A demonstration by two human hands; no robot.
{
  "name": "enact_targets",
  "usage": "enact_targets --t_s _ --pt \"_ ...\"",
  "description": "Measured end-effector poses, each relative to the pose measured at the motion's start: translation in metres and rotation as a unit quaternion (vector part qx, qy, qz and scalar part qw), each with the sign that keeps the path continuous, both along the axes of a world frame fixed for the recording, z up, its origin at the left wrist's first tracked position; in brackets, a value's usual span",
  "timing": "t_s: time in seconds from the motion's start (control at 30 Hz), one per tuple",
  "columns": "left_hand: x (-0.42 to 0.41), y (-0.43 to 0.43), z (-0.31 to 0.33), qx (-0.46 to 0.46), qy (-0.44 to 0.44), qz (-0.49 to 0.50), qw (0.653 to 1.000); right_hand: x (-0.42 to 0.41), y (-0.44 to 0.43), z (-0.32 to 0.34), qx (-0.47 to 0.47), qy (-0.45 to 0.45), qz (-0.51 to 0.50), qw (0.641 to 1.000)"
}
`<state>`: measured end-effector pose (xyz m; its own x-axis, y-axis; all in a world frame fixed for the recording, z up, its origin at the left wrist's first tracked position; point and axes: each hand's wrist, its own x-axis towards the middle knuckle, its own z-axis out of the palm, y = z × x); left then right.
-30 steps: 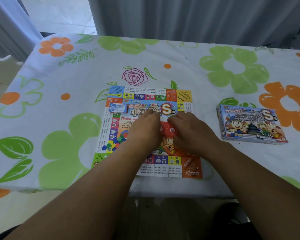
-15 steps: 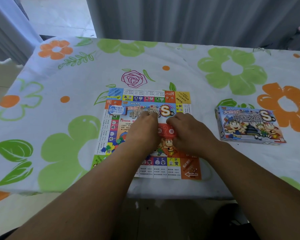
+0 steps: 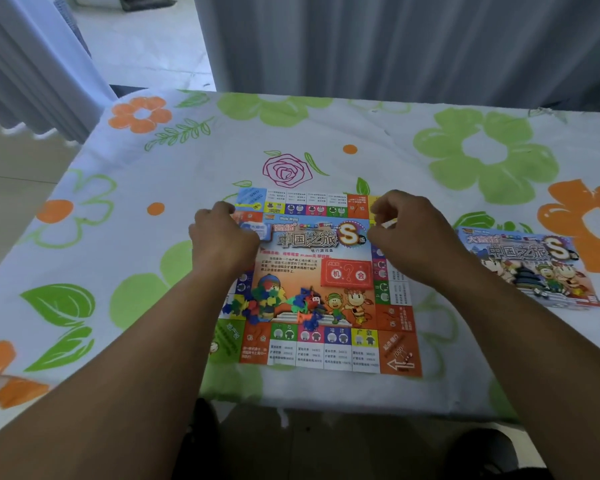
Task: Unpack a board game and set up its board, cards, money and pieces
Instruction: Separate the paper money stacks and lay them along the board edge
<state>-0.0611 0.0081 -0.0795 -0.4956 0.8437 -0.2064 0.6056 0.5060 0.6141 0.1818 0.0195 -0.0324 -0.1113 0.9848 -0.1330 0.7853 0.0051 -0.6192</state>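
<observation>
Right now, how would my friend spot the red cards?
Look at the colourful game board in the middle of the flowery tablecloth. Inside its border, right of centre, lies the red card stack. Only it shows a question mark; the left hand holds the blue stack.

The game board (image 3: 326, 348) lies on a flowered tablecloth (image 3: 430, 161). The left hand (image 3: 222, 237) curls at the blue card stack (image 3: 258, 232), the right hand (image 3: 409, 230) curls over the board's far right corner. Red cards (image 3: 347, 273) and coloured pieces (image 3: 271, 303) lie on the board, and the box (image 3: 530, 268) lies beside it
</observation>
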Motion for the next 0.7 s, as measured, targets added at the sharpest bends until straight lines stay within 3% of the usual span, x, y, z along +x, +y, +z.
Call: enact_targets --t_s 0.13,0.7 --pt "-0.002 0.006 -0.002 -0.001 -0.102 0.062 0.993 -0.011 -0.006 -0.006 -0.025 0.002 0.025 0.999" --pt "0.001 0.024 -0.026 -0.069 -0.017 0.024 0.997 -0.033 -0.01 -0.016 -0.052 -0.007 0.074 0.996"
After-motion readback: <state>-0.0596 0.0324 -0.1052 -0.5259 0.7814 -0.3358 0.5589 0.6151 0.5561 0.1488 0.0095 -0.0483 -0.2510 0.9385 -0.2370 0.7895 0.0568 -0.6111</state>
